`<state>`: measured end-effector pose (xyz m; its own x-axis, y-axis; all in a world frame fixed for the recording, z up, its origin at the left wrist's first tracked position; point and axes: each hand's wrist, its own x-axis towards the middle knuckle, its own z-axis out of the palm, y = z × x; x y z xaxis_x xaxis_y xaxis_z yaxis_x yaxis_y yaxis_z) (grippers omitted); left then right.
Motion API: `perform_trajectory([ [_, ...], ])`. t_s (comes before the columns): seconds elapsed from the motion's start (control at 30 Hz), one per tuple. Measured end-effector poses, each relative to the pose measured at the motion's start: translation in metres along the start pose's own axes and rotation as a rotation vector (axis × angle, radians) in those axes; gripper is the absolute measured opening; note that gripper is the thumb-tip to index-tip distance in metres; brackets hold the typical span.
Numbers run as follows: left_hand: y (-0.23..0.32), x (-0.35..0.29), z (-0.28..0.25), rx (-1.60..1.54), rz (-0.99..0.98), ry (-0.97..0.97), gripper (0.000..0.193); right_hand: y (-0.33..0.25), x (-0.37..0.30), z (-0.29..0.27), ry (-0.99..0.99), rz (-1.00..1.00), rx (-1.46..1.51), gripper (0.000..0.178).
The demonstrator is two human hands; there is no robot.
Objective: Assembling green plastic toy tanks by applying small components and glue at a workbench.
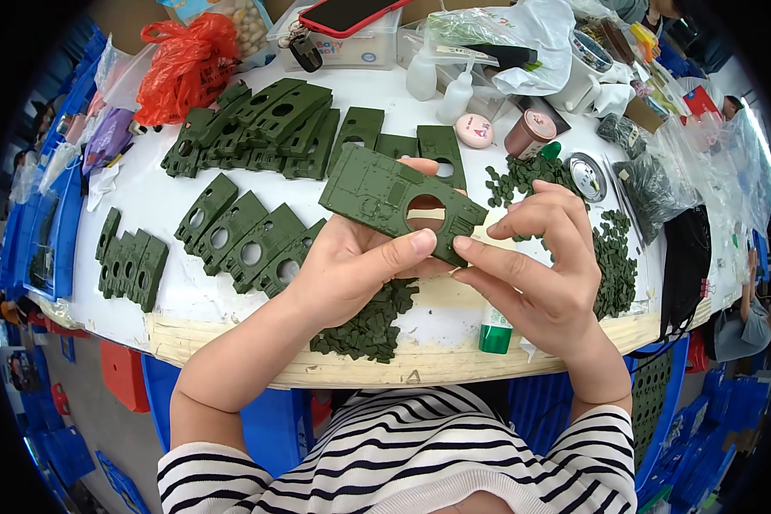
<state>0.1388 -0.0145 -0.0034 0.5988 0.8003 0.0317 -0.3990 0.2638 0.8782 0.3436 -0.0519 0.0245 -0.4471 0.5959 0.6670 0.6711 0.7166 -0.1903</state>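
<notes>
A dark green plastic model tank hull top is held up over the table, tilted, with a large round hole toward its right end. My left hand grips it from below, the thumb lying on its face beside the hole and the other fingers mostly hidden behind. My right hand pinches the lower right corner with two fingertips, its other fingers curled above. Whether a small piece sits between those fingertips cannot be made out. Under my left wrist lies a pile of small green plastic pieces.
Stacked green hull tops stand at the back left, with more rows nearer. Small green pieces are heaped at right. A green-and-white glue bottle lies by the front edge. Behind are a red bag, squeeze bottles and a phone.
</notes>
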Motion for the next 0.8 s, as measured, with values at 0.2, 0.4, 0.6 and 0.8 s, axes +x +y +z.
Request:
perform_trajectory([
  [0.2,0.001,0.0,0.0,0.01,-0.008,-0.014,0.063,-0.002,0.001,-0.001,-0.018,0.057,0.049,0.034],
  [0.4,0.002,0.001,0.001,0.011,-0.003,-0.016,0.062,-0.003,0.002,0.001,-0.009,0.048,0.043,0.037],
  [0.6,0.003,0.002,-0.003,0.017,-0.039,-0.032,0.064,-0.003,0.0,0.0,-0.042,0.029,0.041,0.04],
  [0.8,0.014,0.003,-0.006,0.028,-0.085,-0.08,0.071,-0.006,0.002,-0.006,-0.028,0.031,0.147,0.049],
])
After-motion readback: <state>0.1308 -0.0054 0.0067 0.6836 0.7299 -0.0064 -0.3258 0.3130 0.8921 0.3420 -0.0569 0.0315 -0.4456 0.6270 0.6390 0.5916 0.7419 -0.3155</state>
